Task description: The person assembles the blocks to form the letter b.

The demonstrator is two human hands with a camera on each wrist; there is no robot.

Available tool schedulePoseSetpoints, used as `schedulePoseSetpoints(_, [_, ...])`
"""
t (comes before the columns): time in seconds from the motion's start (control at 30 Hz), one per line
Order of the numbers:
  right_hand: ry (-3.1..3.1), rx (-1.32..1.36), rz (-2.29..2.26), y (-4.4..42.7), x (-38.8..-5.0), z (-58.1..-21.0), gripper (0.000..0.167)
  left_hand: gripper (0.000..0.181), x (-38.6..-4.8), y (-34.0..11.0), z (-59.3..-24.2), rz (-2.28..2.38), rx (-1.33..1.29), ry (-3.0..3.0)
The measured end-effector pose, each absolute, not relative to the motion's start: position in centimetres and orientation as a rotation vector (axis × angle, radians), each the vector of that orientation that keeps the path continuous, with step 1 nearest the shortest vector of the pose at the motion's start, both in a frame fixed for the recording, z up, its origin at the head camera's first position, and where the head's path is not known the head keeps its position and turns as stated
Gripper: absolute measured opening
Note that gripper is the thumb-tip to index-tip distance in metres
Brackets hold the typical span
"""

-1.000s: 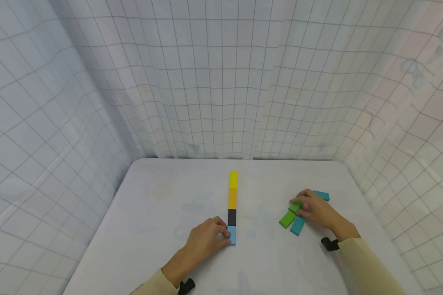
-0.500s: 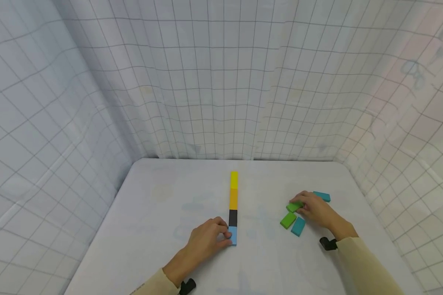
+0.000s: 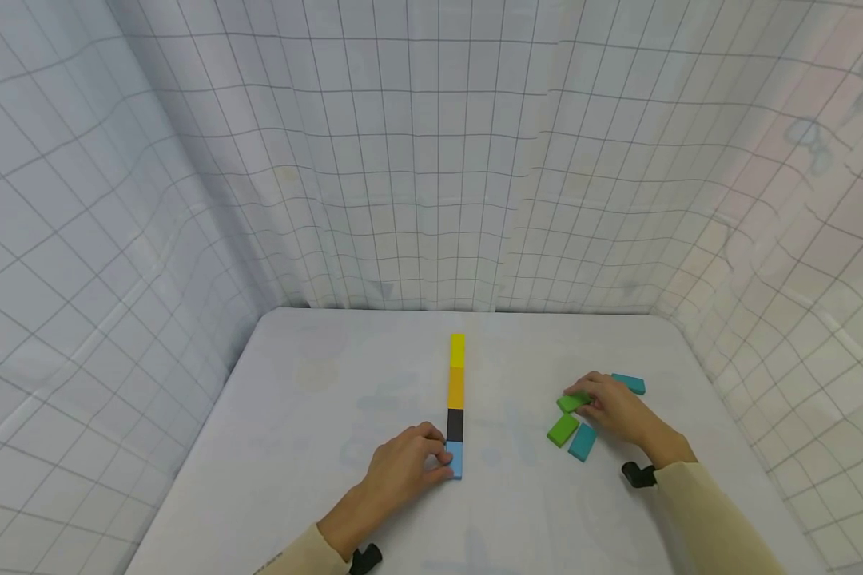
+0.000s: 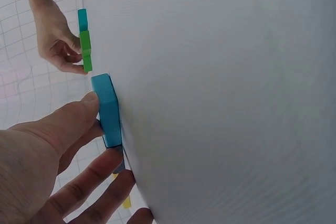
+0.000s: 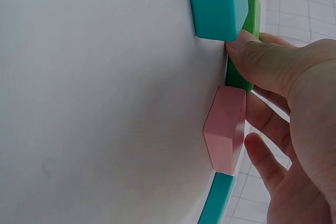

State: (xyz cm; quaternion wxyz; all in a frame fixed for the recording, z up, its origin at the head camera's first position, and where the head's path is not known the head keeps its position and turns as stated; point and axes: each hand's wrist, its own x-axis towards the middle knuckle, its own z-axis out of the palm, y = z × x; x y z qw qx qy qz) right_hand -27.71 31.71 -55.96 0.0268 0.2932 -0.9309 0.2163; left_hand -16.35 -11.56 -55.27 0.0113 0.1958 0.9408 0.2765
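In the head view a light blue block [image 3: 455, 461] lies at the near end of a straight row. My left hand [image 3: 405, 467] pinches it from the left side, with thumb and fingers on the blue block [image 4: 107, 111] in the left wrist view. Over at the right, my right hand [image 3: 614, 409] holds a green block [image 3: 572, 402] between thumb and fingers, low at the table. A second green block [image 3: 563, 430] lies just in front of it. Beneath the right hand's other fingers is a pink block [image 5: 227, 127], hidden from the head camera.
Beyond the light blue block the row continues with a black block [image 3: 455, 425], an orange block [image 3: 456, 388] and a yellow block [image 3: 458, 350]. One teal block [image 3: 582, 442] lies near the green ones; another teal block [image 3: 629, 383] is behind the right hand. White gridded curtains [image 3: 431, 160] surround the table.
The green block in my right hand has turned slightly and moved a little away from the other green block, opening a small gap. My left hand stays on the light blue block.
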Motion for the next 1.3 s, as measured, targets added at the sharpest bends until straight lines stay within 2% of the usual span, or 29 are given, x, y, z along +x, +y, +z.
schedulePoseSetpoints(0.63, [-2.907,0.836,0.66,31.4,-28.2,-56.5,0.035,0.013,-16.3,-11.4,-55.4,0.82,0.62,2.955])
schedulePoseSetpoints(1.3, [-2.918,0.795,0.725,28.9,-28.1,-55.6,0.038,0.016,-17.0,-11.7,-55.5,0.786,0.695,2.95])
